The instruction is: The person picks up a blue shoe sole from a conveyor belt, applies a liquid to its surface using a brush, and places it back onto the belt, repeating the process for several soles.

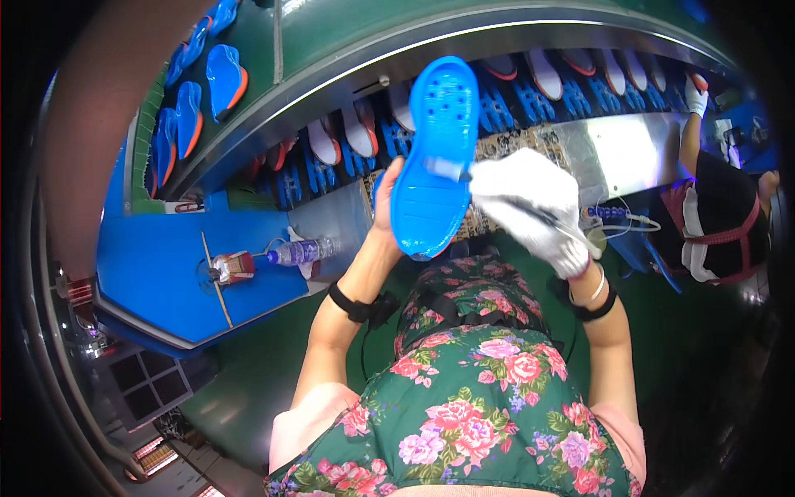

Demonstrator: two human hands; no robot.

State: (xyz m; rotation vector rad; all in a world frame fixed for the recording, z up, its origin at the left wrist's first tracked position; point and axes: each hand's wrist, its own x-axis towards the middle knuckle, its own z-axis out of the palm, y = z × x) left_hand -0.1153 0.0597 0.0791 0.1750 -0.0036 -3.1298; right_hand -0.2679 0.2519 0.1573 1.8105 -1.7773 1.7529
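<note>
Blue shoe sole [431, 207], one: held upright between the hands, its left edge clasped by the bare left hand [385, 199], whose fingers are partly hidden behind. Brush [445, 169], one: pinched by the gloved right hand [528, 203], bristles blurred at the sole's middle. Sole judged light, flexible, slick where glossy; best gripped by its outer edges.
</note>
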